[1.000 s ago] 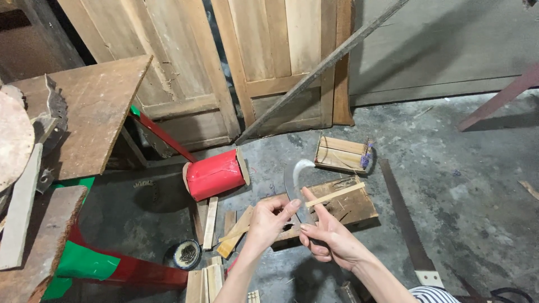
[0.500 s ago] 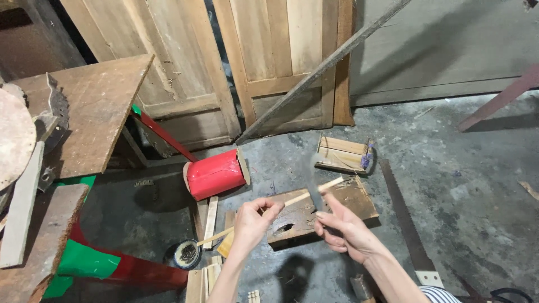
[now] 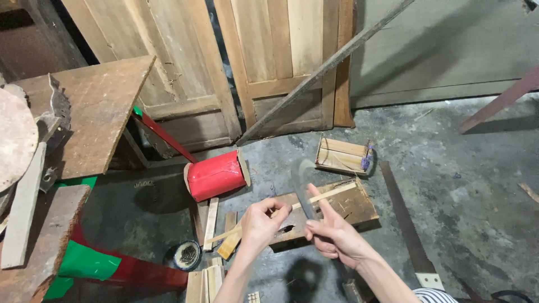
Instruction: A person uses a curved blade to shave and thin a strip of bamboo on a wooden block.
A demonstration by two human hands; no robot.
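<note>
Low centre of frame: thin wood strip, slanting from lower left to upper right over the floor. Left hand raised, wrist bent, fingers pinched round strip near its middle. Right hand just beside, forefinger extended, other fingers curled on a blurred blade laid across the strip. Versus half a second back: blade higher and more upright, hands nearer each other. Behind: wood block, red can, saw at right.
</note>
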